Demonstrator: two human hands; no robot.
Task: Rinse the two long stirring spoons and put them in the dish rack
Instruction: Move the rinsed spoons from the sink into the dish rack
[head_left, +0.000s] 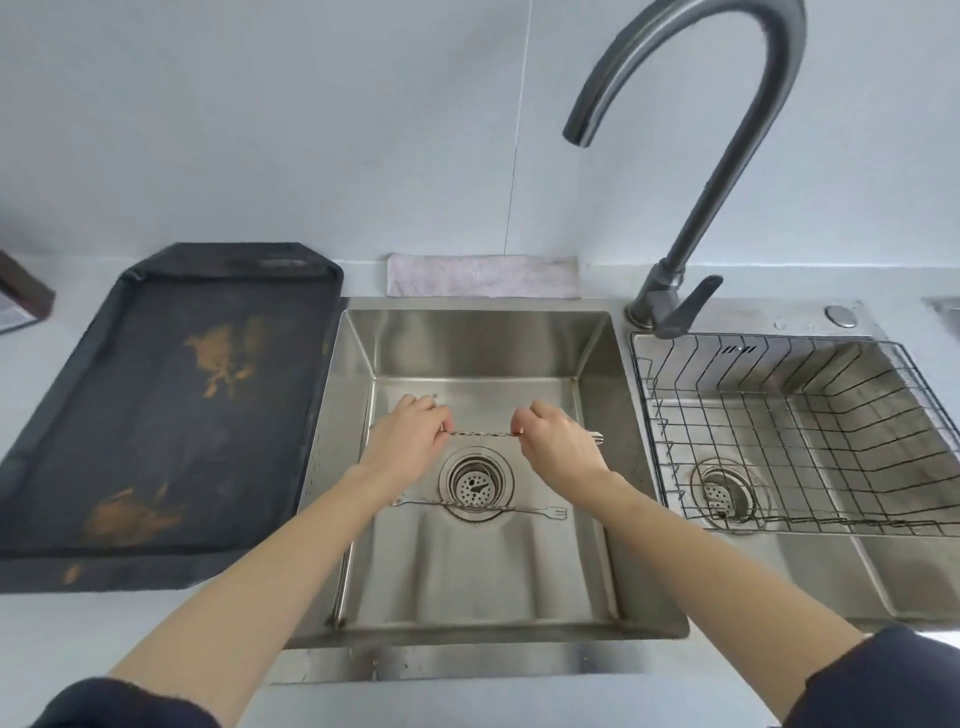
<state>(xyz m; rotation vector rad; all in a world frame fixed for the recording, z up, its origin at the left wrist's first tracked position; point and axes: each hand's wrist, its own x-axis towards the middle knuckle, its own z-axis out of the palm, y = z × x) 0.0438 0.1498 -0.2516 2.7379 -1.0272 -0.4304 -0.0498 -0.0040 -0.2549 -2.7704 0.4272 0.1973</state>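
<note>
Both hands hold one long twisted-stem stirring spoon (480, 432) level over the left sink basin (358, 426). My left hand (408, 434) pinches its left end and my right hand (553, 441) grips near its right end, where a small fork tip pokes out. The second stirring spoon (535, 512) lies flat on the basin floor, across the front of the drain strainer (475, 486), fork end to the right. The wire dish rack (810, 441) sits in the right basin, with nothing in it. No water runs from the faucet (691, 171).
A dark stained tray (171, 410) lies on the counter left of the sink. A folded pale cloth (483, 275) rests behind the left basin. The faucet handle (685, 306) points forward between the basins. A brown box corner (21, 299) shows at far left.
</note>
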